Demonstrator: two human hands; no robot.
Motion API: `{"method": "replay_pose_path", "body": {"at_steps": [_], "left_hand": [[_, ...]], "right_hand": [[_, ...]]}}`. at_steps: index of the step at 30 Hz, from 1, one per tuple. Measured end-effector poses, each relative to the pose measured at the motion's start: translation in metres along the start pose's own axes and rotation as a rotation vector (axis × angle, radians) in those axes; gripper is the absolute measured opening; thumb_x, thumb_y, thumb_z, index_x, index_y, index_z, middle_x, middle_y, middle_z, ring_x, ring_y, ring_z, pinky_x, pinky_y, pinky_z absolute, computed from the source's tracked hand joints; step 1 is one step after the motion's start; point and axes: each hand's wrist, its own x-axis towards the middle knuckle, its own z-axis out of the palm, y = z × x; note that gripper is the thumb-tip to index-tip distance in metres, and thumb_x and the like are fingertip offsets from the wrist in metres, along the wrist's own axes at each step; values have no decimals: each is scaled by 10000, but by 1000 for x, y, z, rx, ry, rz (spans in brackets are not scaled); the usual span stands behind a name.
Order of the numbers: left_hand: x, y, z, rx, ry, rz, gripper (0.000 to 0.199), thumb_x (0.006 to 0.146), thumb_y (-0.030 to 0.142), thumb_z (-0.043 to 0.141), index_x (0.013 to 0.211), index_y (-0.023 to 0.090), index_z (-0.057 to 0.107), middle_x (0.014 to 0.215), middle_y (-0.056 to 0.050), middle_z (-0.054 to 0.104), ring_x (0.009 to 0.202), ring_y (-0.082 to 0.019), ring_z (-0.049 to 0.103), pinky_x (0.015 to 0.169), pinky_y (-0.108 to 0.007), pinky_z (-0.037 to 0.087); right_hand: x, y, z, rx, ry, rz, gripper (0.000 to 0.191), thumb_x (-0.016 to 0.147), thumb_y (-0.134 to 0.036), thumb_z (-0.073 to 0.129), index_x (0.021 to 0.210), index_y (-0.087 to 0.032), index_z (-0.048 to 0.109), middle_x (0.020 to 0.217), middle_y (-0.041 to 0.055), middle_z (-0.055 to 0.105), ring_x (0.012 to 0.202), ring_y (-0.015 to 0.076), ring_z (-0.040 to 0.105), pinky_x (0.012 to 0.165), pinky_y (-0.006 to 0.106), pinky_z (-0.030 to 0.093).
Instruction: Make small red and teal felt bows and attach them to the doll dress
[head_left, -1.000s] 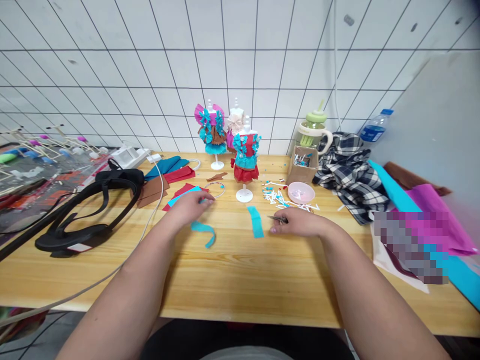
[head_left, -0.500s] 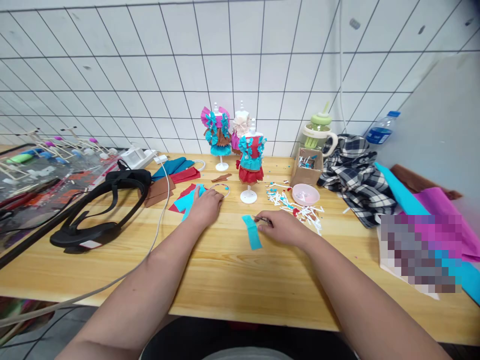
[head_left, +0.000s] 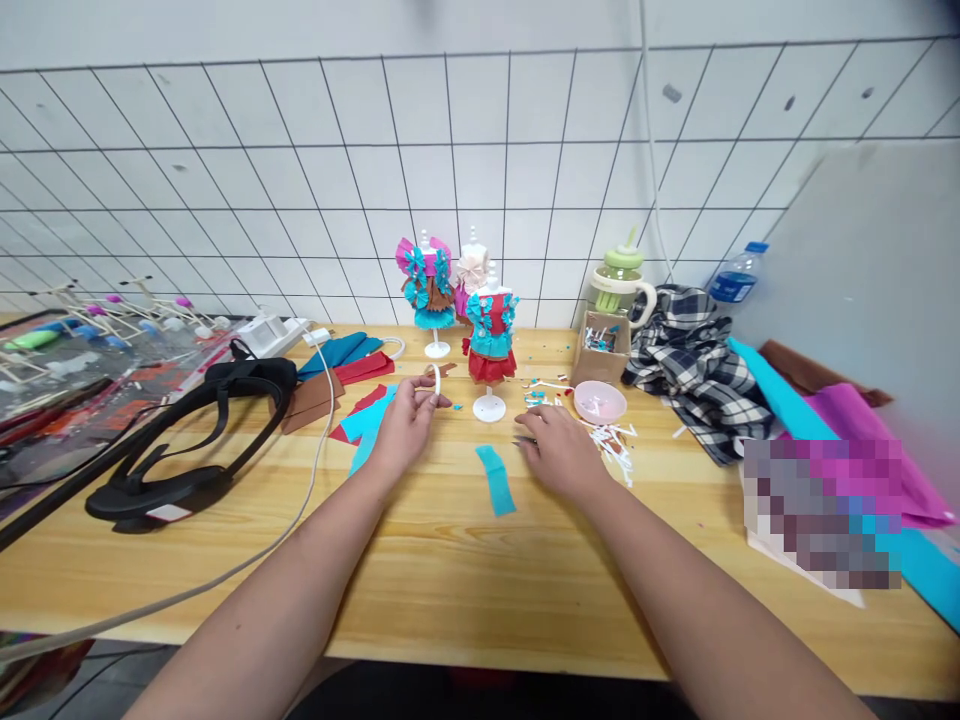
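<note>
My left hand (head_left: 409,425) is closed on a narrow white roll of tape (head_left: 437,380), which stands on edge between thumb and fingers. Beneath that wrist lie turquoise (head_left: 367,420) and red paper pieces. A turquoise paper strip (head_left: 496,482) rests flat on the table between my hands. Low over the tabletop, my right hand (head_left: 562,450) has a thin dark tool (head_left: 519,441) poking out between thumb and forefinger; most of it is hidden. Just beyond stands a small dress form (head_left: 492,340) in a red and turquoise paper dress.
Two more dressed forms (head_left: 427,285) stand behind. To the right are a pink bowl (head_left: 600,403), white paper scraps (head_left: 616,455), a cardboard box (head_left: 600,360), a green-lidded cup (head_left: 621,275) and checked cloth (head_left: 686,350). A black headset (head_left: 195,440) and white cable (head_left: 311,470) lie left.
My left hand has picked up the tape roll, which lay flat on the table. My right hand has moved slightly away from the turquoise strip, its fingers spread more. The view has tilted upward.
</note>
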Motion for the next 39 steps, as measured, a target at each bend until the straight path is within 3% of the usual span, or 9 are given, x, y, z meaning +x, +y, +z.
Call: {"method": "replay_pose_path", "body": {"at_steps": [3, 6, 9, 12, 15, 22, 27, 34, 39], "left_hand": [[-9, 18, -1, -145, -273, -8, 354, 891, 369, 492, 1186, 193, 406, 1005, -91, 709, 968, -195, 650, 911, -375, 444], [-19, 36, 0, -221, -537, -68, 340, 884, 393, 514, 1149, 188, 455, 1000, -88, 714, 890, -186, 665, 858, -362, 476], [-25, 46, 5, -296, -644, -97, 282, 874, 382, 542, 1062, 174, 514, 957, -89, 713, 915, -199, 666, 844, -351, 487], [-27, 50, 8, -323, -684, -37, 279, 873, 363, 548, 1079, 174, 537, 1017, -95, 695, 968, -203, 654, 868, -344, 485], [-28, 50, 9, -163, -691, 91, 279, 849, 324, 578, 1098, 199, 595, 1124, -74, 672, 1038, -199, 619, 913, -310, 453], [-31, 43, 17, 196, -645, 143, 251, 906, 306, 449, 1010, 237, 667, 877, -15, 716, 767, -162, 630, 683, -226, 429], [-33, 43, 23, 143, -626, 154, 228, 897, 294, 461, 991, 231, 659, 858, -3, 707, 750, -152, 619, 675, -219, 419], [-32, 40, 23, 171, -640, 156, 229, 911, 289, 421, 964, 224, 634, 832, 3, 682, 750, -145, 602, 686, -218, 410], [-33, 37, 25, 236, -642, 186, 236, 914, 318, 427, 957, 238, 644, 796, 8, 661, 695, -139, 574, 631, -210, 380]], "right_hand": [[-1, -12, -3, 244, 113, -78, 324, 883, -225, 503, 1203, -194, 547, 1175, 95, 619, 1113, 237, 523, 958, 382, 395], [-2, -23, -3, 570, 123, -21, 341, 901, -283, 495, 1238, -232, 477, 1174, 61, 643, 1066, 194, 586, 826, 320, 482], [-2, -30, -2, 787, 93, 47, 343, 869, -296, 541, 1203, -250, 477, 1195, 53, 637, 1075, 178, 606, 709, 261, 506], [-1, -32, -1, 830, 116, 45, 328, 821, -248, 583, 1142, -247, 518, 1228, 58, 615, 1125, 190, 586, 735, 261, 500], [-1, -33, 0, 882, 145, 44, 335, 816, -216, 563, 1143, -240, 496, 1230, 65, 615, 1106, 183, 591, 716, 251, 496], [-2, -31, 0, 658, 183, 108, 223, 808, -248, 567, 1030, -235, 583, 1029, 30, 672, 747, 146, 609, 690, 279, 485], [-4, -29, 1, 640, 100, 123, 267, 810, -303, 588, 1073, -257, 578, 1046, 36, 675, 883, 191, 640, 725, 305, 490], [-4, -29, 2, 613, 39, 115, 243, 810, -289, 613, 1040, -255, 543, 1017, 7, 692, 730, 162, 640, 728, 304, 462], [-3, -26, 1, 560, 14, 89, 187, 792, -257, 635, 956, -241, 546, 981, 2, 692, 785, 168, 626, 708, 280, 428]]}}
